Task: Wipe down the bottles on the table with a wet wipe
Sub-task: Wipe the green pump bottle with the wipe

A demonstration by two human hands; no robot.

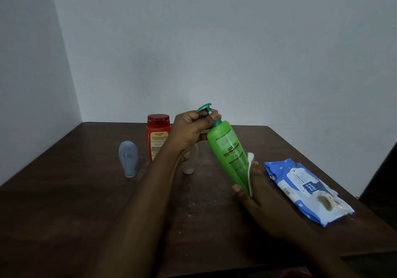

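Observation:
A green pump bottle (pixel 228 149) is held tilted above the brown table (pixel 86 202), pump end up and to the left. My left hand (pixel 191 127) grips its neck just below the teal pump head. My right hand (pixel 255 191) wraps the bottle's lower end with a white wet wipe (pixel 250 170) pressed between palm and bottle. A red bottle (pixel 158 137) stands behind my left forearm. A pale blue bottle (pixel 128 159) stands to its left. A small whitish bottle (pixel 190 166) is mostly hidden behind my left wrist.
A blue and white pack of wet wipes (pixel 305 189) lies flat at the table's right side, near its edge. The table stands in a corner, with bare walls behind it and to the left. A dark object sits off the right edge.

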